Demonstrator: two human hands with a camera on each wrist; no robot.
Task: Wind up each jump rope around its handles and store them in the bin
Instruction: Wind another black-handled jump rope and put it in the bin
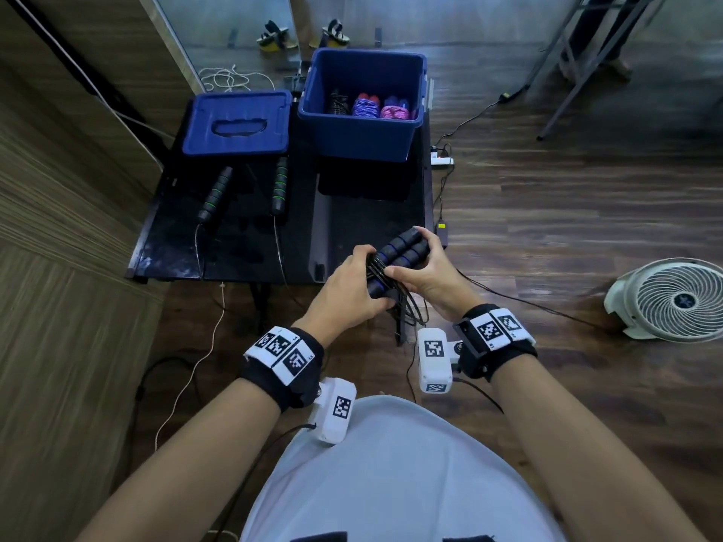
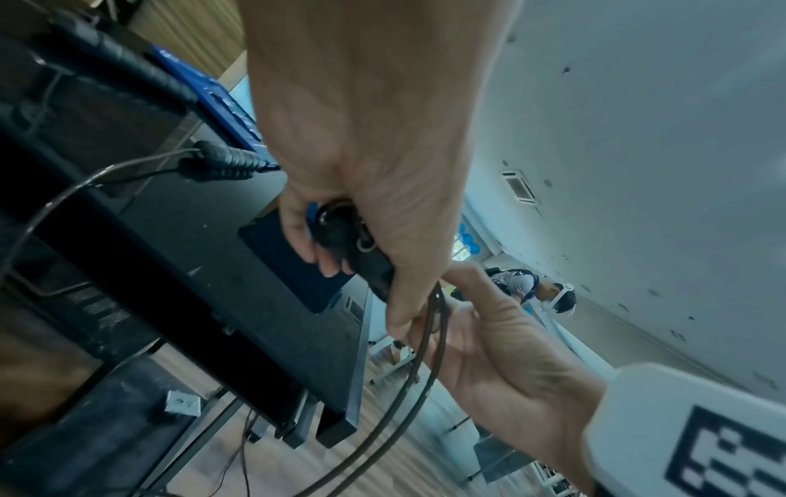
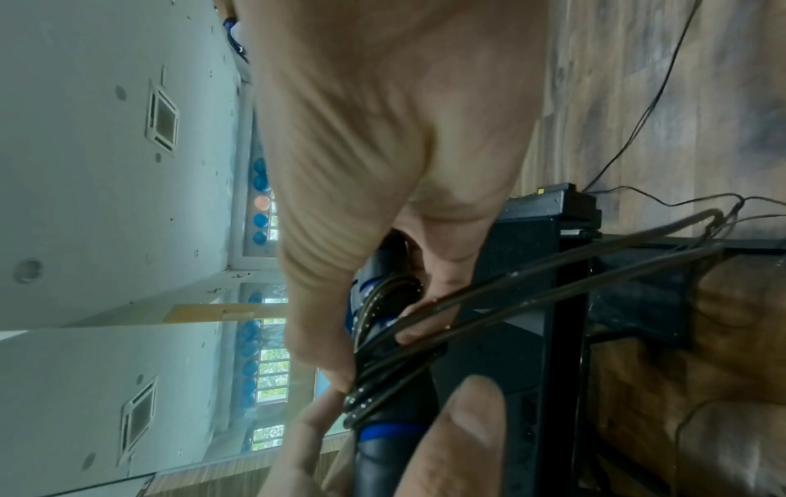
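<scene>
Both hands hold a black jump rope with blue-ringed handles [image 1: 399, 258] in front of the black table. The two handles lie side by side, with thin black cord [image 1: 381, 267] wound round their middle. My left hand [image 1: 352, 285] grips the near end of the handles [image 2: 340, 228]. My right hand [image 1: 420, 267] holds the far end and pinches the cord [image 3: 383, 363]; loose loops [image 1: 410, 311] hang below. A second black rope with green-ringed handles [image 1: 215, 195] lies unwound on the table. The open blue bin [image 1: 360, 138] holds three wound ropes: black, purple and pink.
The bin's blue lid [image 1: 238, 123] lies left of the bin on the black table [image 1: 371, 213]. A white fan [image 1: 673, 299] stands on the wooden floor at right. Cables and a power strip [image 1: 442, 158] lie beside the table. A wood-panel wall runs along the left.
</scene>
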